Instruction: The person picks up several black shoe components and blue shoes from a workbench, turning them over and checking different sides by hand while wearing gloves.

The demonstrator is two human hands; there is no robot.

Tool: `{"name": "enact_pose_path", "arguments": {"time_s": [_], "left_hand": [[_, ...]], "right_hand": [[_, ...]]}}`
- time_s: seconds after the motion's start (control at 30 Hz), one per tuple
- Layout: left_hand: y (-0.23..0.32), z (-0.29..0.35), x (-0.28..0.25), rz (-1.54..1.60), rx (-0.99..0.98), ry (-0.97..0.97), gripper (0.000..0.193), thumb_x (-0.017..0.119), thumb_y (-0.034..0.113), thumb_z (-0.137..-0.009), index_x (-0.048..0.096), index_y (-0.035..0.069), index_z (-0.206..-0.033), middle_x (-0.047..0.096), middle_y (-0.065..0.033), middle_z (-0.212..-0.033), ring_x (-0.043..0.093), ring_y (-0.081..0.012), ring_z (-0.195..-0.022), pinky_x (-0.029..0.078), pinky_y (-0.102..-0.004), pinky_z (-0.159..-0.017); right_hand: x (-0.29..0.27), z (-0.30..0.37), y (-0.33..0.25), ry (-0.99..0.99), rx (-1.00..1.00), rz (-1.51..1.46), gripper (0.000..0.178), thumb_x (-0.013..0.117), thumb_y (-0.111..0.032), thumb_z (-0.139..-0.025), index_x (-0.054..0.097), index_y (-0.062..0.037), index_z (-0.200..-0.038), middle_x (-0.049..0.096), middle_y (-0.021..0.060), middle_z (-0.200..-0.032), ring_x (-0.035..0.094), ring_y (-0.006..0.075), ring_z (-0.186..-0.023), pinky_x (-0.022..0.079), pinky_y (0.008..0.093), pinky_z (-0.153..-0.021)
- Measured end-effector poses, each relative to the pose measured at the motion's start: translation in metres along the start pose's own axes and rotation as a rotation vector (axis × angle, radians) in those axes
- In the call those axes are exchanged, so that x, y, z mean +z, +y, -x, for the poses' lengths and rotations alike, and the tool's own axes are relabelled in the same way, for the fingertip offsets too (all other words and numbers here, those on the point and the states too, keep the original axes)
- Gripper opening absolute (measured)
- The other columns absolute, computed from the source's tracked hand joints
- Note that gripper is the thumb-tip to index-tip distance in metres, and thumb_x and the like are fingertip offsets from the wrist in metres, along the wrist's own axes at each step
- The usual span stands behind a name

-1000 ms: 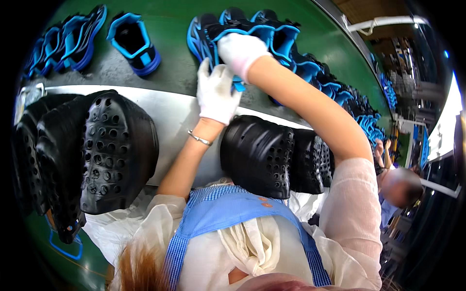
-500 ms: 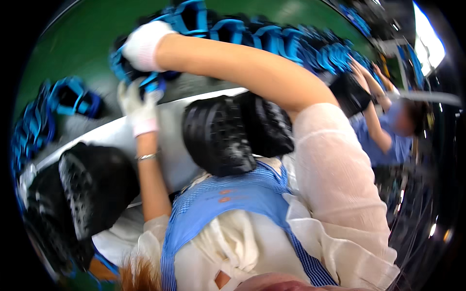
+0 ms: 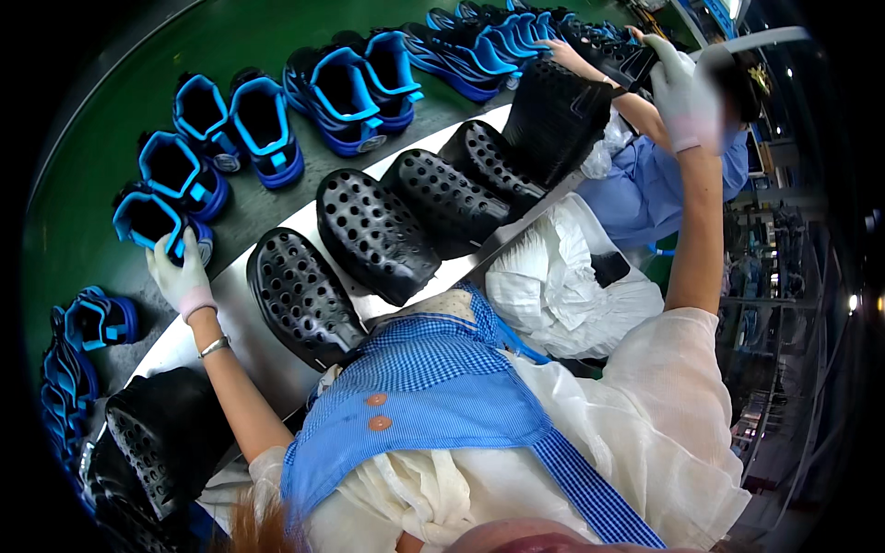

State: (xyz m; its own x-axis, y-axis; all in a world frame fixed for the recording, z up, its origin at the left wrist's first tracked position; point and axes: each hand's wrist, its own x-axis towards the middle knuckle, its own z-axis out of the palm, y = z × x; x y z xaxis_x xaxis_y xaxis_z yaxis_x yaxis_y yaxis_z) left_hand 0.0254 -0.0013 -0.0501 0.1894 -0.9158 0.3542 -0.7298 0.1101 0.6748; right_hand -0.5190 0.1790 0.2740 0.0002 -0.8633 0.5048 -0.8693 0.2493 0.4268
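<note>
My left hand (image 3: 182,275), in a white glove, has its thumb and fingers closed on the heel of a black-and-blue sneaker (image 3: 147,221) at the left of the sneaker row. Raised at the upper right, my gloved right hand (image 3: 687,100) has its fingers extended and apart, with nothing visible in it. Beside it lie dark shoes (image 3: 608,55) and a white bar (image 3: 756,41). Between my arms stand several black, shoe-shaped pieces with round holes, such as this perforated piece (image 3: 373,226), on a pale ledge (image 3: 230,309).
Paired sneakers (image 3: 346,88) line the green surface (image 3: 120,101). More sneakers (image 3: 69,359) sit far left, above black perforated pieces (image 3: 166,433). A co-worker in blue (image 3: 636,198) reaches in at the right. Crumpled white bags (image 3: 562,286) lie near my right side.
My right hand has swung from the upper left to the upper right, uncovering the row of sneakers. My left hand has moved left and down onto a sneaker.
</note>
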Motion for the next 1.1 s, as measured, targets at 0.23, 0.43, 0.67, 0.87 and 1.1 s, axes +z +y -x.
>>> {"name": "enact_pose_path", "arguments": {"time_s": [0.23,0.43,0.67,0.87,1.1], "left_hand": [[-0.007,-0.003,-0.013,-0.005,0.004,0.041,0.039,0.073,0.033,-0.08,0.063,0.003,-0.103,0.055,-0.0191,-0.121,0.053,-0.0329,-0.109,0.04,-0.037,-0.097],[0.004,-0.001,-0.009,0.033,0.003,0.016,0.039,0.073,0.031,-0.08,0.063,0.001,-0.103,0.058,-0.0163,-0.113,0.055,-0.0309,-0.105,0.041,-0.0368,-0.094],[0.004,-0.001,-0.005,0.037,0.037,0.077,0.038,0.073,0.029,-0.08,0.063,0.001,-0.103,0.059,-0.015,-0.108,0.057,-0.0305,-0.099,0.043,-0.0377,-0.09],[0.004,0.01,0.002,0.13,0.044,0.187,0.037,0.077,0.028,-0.076,0.066,0.005,-0.102,0.061,-0.0133,-0.104,0.056,-0.0277,-0.1,0.042,-0.0374,-0.092],[0.012,0.011,-0.022,0.103,-0.071,0.165,0.04,0.075,0.031,-0.073,0.062,0.013,-0.107,0.044,-0.0237,-0.135,0.043,-0.039,-0.124,0.039,-0.0412,-0.101]], "right_hand": [[0.016,0.019,-0.023,-0.437,-0.036,-0.129,0.043,0.049,-0.002,-0.082,0.055,-0.0112,-0.123,0.06,0.0163,-0.116,0.056,0.0336,-0.109,0.045,0.0388,-0.092],[0.012,0.019,-0.015,-0.427,-0.203,-0.207,0.05,0.053,-0.011,-0.079,0.052,-0.0124,-0.129,0.051,0.016,-0.133,0.05,0.032,-0.121,0.042,0.0363,-0.1],[0.023,0.011,-0.01,-0.399,-0.201,-0.197,0.048,0.062,-0.036,-0.082,0.058,-0.0165,-0.125,0.055,0.0123,-0.129,0.049,0.0291,-0.123,0.04,0.0365,-0.102],[-0.009,-0.028,-0.069,-0.284,-0.18,-0.286,0.04,0.062,-0.022,-0.086,0.059,-0.0036,-0.121,0.063,0.013,-0.113,0.061,0.0253,-0.102,0.045,0.0333,-0.09],[-0.041,-0.068,-0.262,-0.302,-0.567,-0.782,0.03,0.063,-0.011,-0.085,0.062,-0.0059,-0.114,0.064,0.0108,-0.101,0.064,0.0202,-0.088,0.049,0.0287,-0.078]]}}
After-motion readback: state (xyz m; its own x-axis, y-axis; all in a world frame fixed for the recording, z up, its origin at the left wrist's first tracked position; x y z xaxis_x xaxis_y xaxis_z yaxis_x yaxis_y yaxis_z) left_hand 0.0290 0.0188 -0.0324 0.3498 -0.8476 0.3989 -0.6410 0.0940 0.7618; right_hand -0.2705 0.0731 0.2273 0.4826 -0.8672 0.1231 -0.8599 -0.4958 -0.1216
